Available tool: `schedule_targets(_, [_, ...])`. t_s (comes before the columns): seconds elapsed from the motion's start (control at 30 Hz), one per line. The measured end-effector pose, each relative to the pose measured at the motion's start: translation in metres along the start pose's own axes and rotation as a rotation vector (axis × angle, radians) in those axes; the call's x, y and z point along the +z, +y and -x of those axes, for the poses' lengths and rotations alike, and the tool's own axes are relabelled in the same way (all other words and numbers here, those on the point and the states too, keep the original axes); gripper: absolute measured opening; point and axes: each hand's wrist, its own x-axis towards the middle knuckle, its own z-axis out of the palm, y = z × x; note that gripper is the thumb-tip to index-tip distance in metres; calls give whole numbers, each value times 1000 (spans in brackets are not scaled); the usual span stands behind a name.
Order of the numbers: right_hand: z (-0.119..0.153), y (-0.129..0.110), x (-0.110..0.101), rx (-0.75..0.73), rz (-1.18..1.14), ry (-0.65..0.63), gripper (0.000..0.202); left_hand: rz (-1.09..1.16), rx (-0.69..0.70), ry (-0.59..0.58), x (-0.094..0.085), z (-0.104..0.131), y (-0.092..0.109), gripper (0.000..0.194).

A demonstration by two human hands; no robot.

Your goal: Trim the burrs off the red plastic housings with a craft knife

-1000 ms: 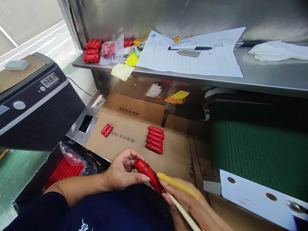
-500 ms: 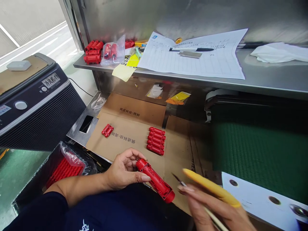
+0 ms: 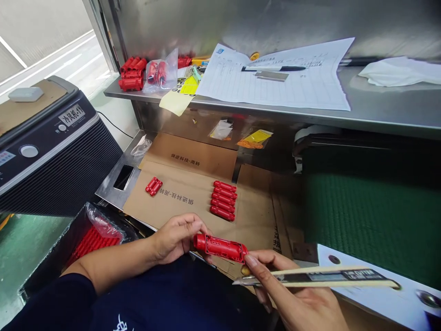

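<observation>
A: where's the red tube at?
B: over the bench's near edge, left hand curled round one end, right hand pinching the other with a cutter knife gripped too. Half a second ago the right was clear of it
A: room beyond?
B: bare matte cardboard left of some glossy red cylinders, then smooth metal shelf
</observation>
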Motion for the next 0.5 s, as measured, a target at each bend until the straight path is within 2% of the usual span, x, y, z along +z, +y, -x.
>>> schedule_targets(0.13, [0, -2, 4, 42, -25, -87, 49, 68, -195, -79, -8, -6, -1, 48])
schedule_targets(0.23, [-10, 3, 3, -38, 46, -127, 46, 74, -332, -219, -13, -10, -7, 50])
schedule_targets(0.3, [-20, 12, 0, -149, 143, -148, 45, -101, -325, -242, -21, -13, -14, 60])
schedule_targets(0.37, [-31, 27, -6, -286, 230, -64, 46, -529, -245, -87, -39, -19, -20, 59])
schedule_targets(0.43, [-41, 44, -11, -365, 263, 73, 49, -966, -179, 191, -65, -29, -19, 48])
schedule_targets(0.5, [-47, 58, -13, -393, 257, 125, 47, -1214, -145, 469, -96, -41, -12, 41])
